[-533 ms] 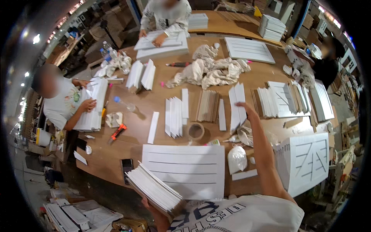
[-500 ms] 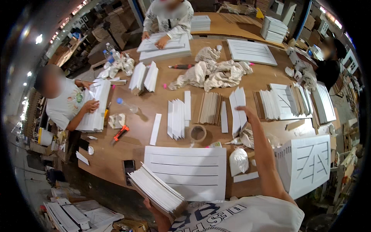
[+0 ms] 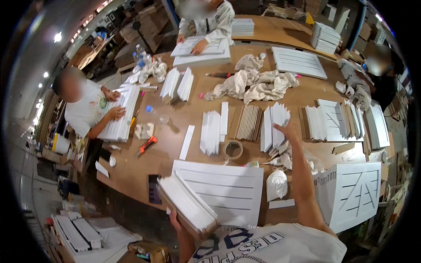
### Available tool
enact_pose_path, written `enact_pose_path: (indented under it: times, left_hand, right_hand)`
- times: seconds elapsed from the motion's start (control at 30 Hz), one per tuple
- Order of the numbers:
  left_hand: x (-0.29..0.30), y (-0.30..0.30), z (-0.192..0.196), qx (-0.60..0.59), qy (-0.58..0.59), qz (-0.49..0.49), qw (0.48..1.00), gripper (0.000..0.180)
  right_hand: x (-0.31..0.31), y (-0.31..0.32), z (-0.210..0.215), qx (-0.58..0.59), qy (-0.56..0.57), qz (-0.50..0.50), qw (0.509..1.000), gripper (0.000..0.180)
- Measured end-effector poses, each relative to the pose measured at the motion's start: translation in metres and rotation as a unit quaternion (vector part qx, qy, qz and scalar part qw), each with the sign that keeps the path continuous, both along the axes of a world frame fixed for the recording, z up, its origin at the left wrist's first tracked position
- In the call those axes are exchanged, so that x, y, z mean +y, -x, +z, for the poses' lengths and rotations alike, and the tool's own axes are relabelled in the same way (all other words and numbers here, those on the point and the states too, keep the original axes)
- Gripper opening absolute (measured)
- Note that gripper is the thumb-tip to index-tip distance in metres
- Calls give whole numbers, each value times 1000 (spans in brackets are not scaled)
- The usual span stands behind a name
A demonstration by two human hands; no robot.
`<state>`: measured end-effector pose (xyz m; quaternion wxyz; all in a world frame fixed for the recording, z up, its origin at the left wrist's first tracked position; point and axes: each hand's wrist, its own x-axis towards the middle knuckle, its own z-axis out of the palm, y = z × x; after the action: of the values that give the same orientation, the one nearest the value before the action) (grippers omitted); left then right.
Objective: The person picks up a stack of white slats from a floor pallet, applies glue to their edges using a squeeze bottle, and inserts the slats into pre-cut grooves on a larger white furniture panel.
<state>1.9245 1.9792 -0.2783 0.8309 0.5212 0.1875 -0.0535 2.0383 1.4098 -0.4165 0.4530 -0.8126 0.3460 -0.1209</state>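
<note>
A thick stack of long white strips [image 3: 186,204] rests slantwise in my left hand [image 3: 175,221], whose fingers curl round its lower left side. The stack overlaps a grooved white panel [image 3: 226,184] lying at the table's near edge. Reaching forward, my right hand [image 3: 286,130] is closed on the right side of a fanned bundle of white strips [image 3: 272,125]; the bundle partly hides its fingers. Left of that bundle lies a row of brown-edged strips [image 3: 249,123]. Another bundle of white strips [image 3: 210,132] is farther left.
A tape roll [image 3: 233,150], a plastic bag of white material [image 3: 277,185] and a phone [image 3: 154,189] are near the panel. A red utility knife [image 3: 147,146] and a bottle [image 3: 156,114] lie left. Crumpled cloths [image 3: 258,83] lie mid-table. Three other people work around the table.
The view has shifted, moving the scene slightly right. My right hand's fingers have come onto the bundle, which is now more widely fanned. My left hand still carries its stack.
</note>
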Motion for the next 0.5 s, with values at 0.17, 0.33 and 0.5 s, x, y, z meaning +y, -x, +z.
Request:
enact_pose_path:
  times: [0.17, 0.33, 0.5]
  left_hand:
    - [-18, -82, 3, 64, 5, -55, 996, 55]
    - [-40, -183, -31, 87, 5, -182, 979, 66]
    - [-95, -270, -44, 62, -1, -314, 947, 60]
  right_hand:
    - [26, -2, 19, 85, 93, -24, 992, 122]
    - [46, 23, 21, -60, 141, -153, 976, 89]
    - [106, 103, 95, -207, -18, -175, 962, 76]
